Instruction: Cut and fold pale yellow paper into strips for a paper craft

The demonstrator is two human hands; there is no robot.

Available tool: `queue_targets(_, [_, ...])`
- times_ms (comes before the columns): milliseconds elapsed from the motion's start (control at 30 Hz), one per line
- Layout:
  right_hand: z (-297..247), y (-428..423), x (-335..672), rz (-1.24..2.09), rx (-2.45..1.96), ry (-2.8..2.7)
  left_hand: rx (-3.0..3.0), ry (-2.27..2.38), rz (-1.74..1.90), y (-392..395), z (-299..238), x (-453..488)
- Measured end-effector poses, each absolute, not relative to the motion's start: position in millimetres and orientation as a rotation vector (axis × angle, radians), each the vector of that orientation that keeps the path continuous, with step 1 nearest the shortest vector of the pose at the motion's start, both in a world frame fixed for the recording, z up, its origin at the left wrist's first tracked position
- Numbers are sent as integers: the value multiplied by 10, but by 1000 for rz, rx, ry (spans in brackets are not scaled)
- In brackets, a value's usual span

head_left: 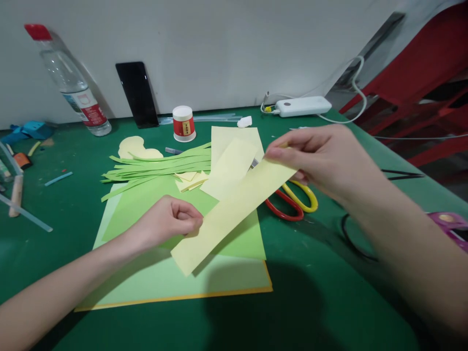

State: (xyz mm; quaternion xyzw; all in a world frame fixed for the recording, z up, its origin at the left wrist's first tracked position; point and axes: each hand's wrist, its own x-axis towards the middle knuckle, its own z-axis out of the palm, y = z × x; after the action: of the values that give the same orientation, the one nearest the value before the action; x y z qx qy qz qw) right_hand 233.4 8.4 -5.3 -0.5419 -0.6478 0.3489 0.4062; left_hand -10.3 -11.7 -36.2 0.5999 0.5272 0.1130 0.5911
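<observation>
Pale wall (226,48) rises behind a green table (78,209), with red chairs (420,63) past its right side. Across the middle of the table lies a light green sheet (164,278), an orange edge showing beneath it, and a brighter green sheet (237,241) rests on top. Above these sheets a long pale yellow strip (234,207) is held slantwise by both hands, which are well apart: the left hand (166,219) pinches one side near the lower end, and the right hand (320,156) grips the upper end between thumb and fingers. Against the wall at left lean a clear bottle (69,70) with a red cap and a black phone (137,95). Behind the strip, wider pale yellow pieces (236,156) overlap beside a bundle of narrow green strips (164,165). Scissors (313,199) with red and yellow handles lie below the right hand. Near the wall sit a white power bank (303,106) with a cable and a red-and-white cup (184,124). Small yellow scraps (192,181) lie by the green bundle.
</observation>
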Motion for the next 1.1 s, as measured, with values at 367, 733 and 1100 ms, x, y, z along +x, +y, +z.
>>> queue_targets(367, [29, 165, 2585, 727, -1262, -1500, 1339, 1180, 254, -91, -278, -113])
queue_targets(733, [155, 196, 2761, 687, -1252, -1263, 1451, 1074, 359, -43, -402, -150])
queue_targets(1100, [-42, 55, 2293, 474, -1338, -1981, 1515, 1070, 171, -228, -348, -77])
